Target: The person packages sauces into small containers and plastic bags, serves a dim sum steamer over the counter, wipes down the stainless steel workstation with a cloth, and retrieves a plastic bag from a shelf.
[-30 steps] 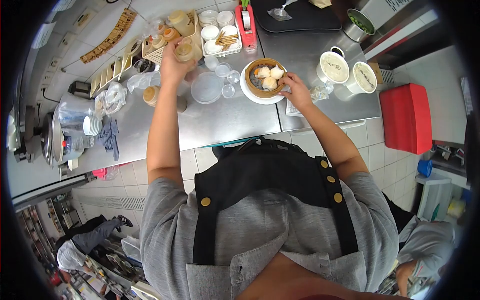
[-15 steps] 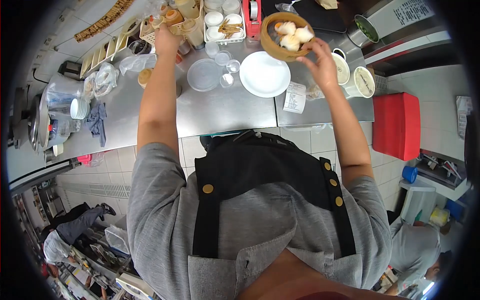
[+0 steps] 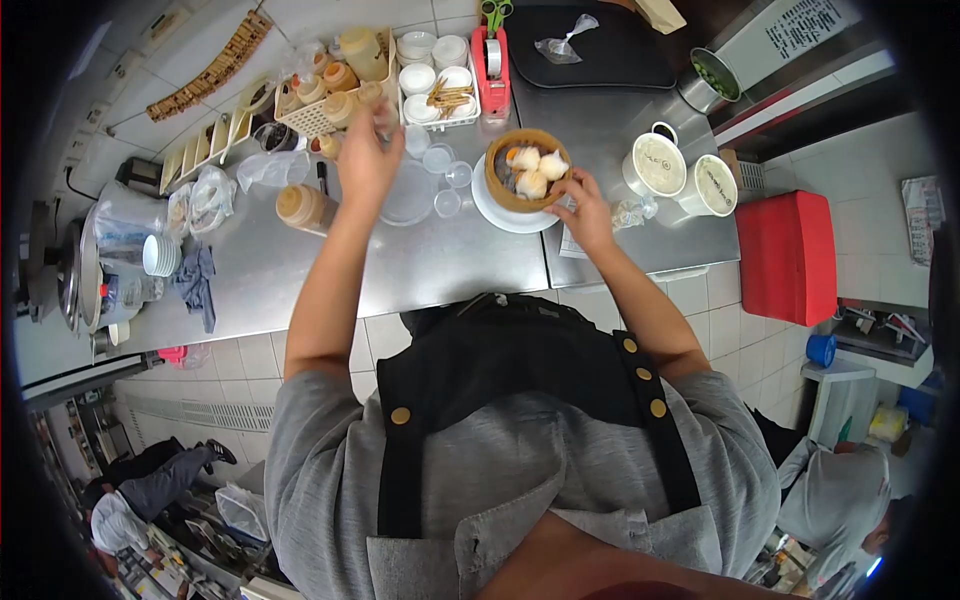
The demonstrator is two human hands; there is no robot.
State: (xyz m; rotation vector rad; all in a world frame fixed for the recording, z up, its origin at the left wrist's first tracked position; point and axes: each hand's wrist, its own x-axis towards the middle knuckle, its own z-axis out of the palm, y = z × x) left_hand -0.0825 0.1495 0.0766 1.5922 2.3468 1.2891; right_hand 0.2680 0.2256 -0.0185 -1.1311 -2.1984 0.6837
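A round bamboo steamer basket (image 3: pixel 497 190) with several pale dumplings (image 3: pixel 536 168) in it is over the white plate (image 3: pixel 520 221), covering most of it. My right hand (image 3: pixel 583 207) grips the basket's right rim, thumb and fingers closed on it. Blurred by motion, my left hand (image 3: pixel 368 158) is raised beside the cream caddy (image 3: pixel 305 121) of sauce bottles. A pale bottle shape shows at its fingertips, but I cannot tell whether they hold it. A clear round lid (image 3: pixel 408 198) and several small clear cups (image 3: pixel 437 158) lie between the hands.
One squeeze bottle (image 3: pixel 305 208) is tipped on the steel counter (image 3: pixel 450 260). A white basket (image 3: pixel 440 110) of small dishes, a red tape dispenser (image 3: pixel 492 75) and a black tray (image 3: pixel 600 50) stand behind. Two white tubs (image 3: pixel 657 165) are at right. Other people are behind me.
The steamer basket has come left and toward me, over the plate, in my right hand. My left hand has drawn back from the caddy, to the right. The receipt is now mostly covered.
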